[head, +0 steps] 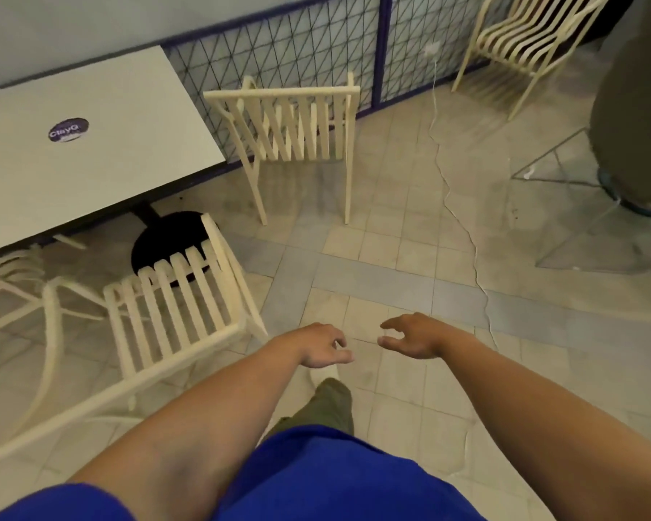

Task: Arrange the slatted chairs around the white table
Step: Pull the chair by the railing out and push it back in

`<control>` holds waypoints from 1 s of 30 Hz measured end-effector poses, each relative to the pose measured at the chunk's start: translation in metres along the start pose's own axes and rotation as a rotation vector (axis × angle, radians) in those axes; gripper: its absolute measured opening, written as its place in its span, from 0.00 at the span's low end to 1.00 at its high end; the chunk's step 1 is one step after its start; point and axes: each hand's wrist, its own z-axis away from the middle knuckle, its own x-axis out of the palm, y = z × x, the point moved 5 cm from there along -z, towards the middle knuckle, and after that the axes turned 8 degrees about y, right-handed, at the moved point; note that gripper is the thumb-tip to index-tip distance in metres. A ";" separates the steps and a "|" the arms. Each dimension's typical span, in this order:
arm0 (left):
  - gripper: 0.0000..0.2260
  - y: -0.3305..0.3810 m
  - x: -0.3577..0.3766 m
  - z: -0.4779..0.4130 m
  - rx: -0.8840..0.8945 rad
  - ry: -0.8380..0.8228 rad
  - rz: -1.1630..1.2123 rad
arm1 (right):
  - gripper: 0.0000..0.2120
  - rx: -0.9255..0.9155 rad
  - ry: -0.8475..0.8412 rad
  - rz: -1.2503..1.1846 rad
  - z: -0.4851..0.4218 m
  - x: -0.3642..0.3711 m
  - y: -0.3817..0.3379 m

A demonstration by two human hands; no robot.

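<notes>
White table (110,107) left — slatted chair (294,94) upright beside end, second chair (185,353) at near side.

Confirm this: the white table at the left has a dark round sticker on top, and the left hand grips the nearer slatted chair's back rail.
One thing is wrong. The head view shows the left hand gripping nothing: it hangs just right of the nearer slatted chair, fingers loosely curled. The white table at the left does carry the dark round sticker.
</notes>
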 end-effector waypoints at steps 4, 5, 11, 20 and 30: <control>0.29 -0.013 -0.041 -0.052 -0.021 0.010 0.012 | 0.33 -0.035 -0.015 0.042 -0.059 -0.042 0.005; 0.29 -0.017 -0.053 -0.066 -0.022 0.019 0.017 | 0.32 -0.044 -0.017 0.051 -0.076 -0.053 0.007; 0.29 -0.037 -0.153 -0.136 -0.046 0.060 0.046 | 0.32 -0.067 -0.023 0.071 -0.172 -0.135 0.006; 0.29 -0.074 -0.279 -0.213 -0.107 0.111 0.069 | 0.32 -0.132 -0.036 0.079 -0.293 -0.233 -0.007; 0.29 -0.109 -0.401 -0.308 -0.279 0.182 0.121 | 0.33 -0.299 -0.069 0.101 -0.456 -0.348 -0.023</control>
